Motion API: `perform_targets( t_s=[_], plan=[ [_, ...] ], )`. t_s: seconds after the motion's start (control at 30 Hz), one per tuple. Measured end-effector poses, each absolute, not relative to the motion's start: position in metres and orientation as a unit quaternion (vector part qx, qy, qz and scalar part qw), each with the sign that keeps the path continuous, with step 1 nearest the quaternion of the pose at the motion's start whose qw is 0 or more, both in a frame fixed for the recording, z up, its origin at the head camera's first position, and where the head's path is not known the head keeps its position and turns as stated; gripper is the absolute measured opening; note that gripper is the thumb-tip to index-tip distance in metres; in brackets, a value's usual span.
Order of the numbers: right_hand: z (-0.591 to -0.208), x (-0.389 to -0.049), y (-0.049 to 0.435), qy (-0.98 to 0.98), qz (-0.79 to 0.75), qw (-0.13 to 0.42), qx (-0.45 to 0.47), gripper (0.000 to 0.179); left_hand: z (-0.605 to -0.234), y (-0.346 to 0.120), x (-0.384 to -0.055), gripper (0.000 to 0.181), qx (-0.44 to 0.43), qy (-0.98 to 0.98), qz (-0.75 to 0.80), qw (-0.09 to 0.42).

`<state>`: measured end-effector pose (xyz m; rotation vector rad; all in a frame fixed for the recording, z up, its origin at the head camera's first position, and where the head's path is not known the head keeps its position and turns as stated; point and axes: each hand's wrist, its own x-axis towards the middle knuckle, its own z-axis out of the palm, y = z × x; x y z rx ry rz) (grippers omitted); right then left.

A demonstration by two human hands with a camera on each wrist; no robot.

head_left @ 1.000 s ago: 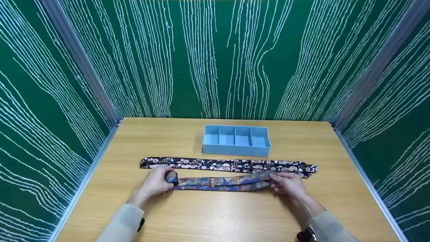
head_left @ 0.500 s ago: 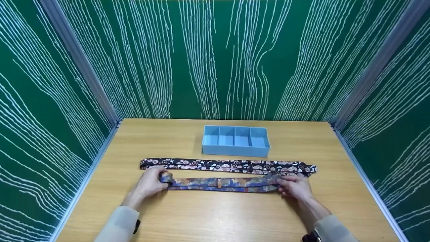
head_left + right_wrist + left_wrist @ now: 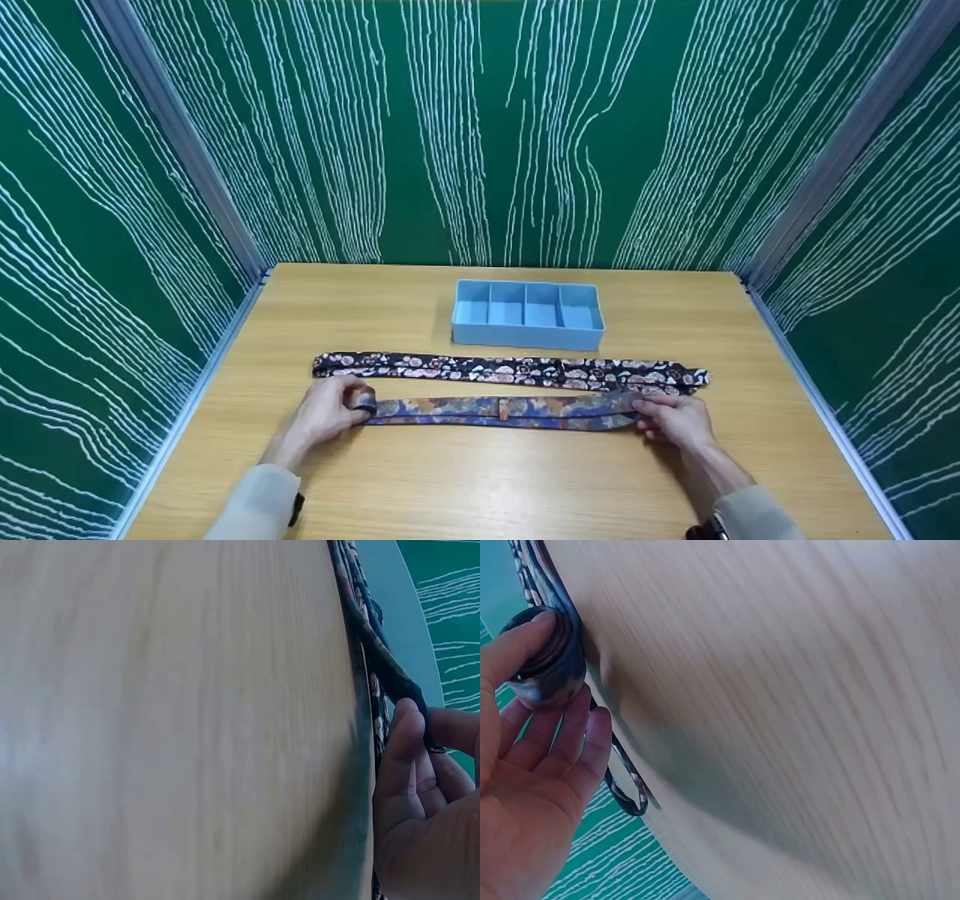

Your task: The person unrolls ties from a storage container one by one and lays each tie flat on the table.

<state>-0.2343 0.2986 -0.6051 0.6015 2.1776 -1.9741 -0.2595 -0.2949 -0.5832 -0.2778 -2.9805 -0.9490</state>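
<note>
A blue-and-orange patterned necktie [image 3: 450,407] stretches between my hands, doubled lengthwise, with a small loop band near its middle. Its left end is wound into a roll [image 3: 553,679], which my left hand [image 3: 322,411] grips between thumb and fingers. At the other end, my right hand [image 3: 679,421] pinches the necktie between thumb and fingers, lifted slightly in the right wrist view. Just behind it, a black necktie [image 3: 450,367] with pink and white flowers lies doubled and flat on the table. Part of its right end is hidden behind the patterned one.
A light blue box [image 3: 525,335] with several compartments stands behind the neckties on the wooden table [image 3: 480,487]. Green walls [image 3: 420,150] with white wavy lines enclose the table at the back and both sides, with metal posts at the corners.
My left hand has moved left with the roll, and my right hand has moved right with the other end. The patterned necktie is pulled straighter; the black one has stayed put.
</note>
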Motion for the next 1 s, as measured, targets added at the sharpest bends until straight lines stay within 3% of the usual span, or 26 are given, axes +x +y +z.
perform_targets(
  t_s=[0.2,0.6,0.83,1.0],
  plan=[
    [-0.605,-0.235,0.308,0.736,-0.641,0.058,0.212,0.055,-0.582,-0.301,-0.256,0.038,-0.079,-0.947,-0.313,-0.001],
    [-0.603,-0.233,0.322,0.747,-0.626,0.055,0.22,0.041,-0.577,-0.313,-0.254,0.044,-0.064,-0.951,-0.303,0.002],
    [-0.603,-0.233,0.33,0.737,-0.633,0.052,0.232,0.051,-0.576,-0.32,-0.252,0.048,-0.048,-0.955,-0.293,0.004],
    [-0.605,-0.232,0.334,0.729,-0.638,0.045,0.244,0.021,-0.574,-0.322,-0.253,0.049,-0.034,-0.955,-0.294,-0.001]
  ],
)
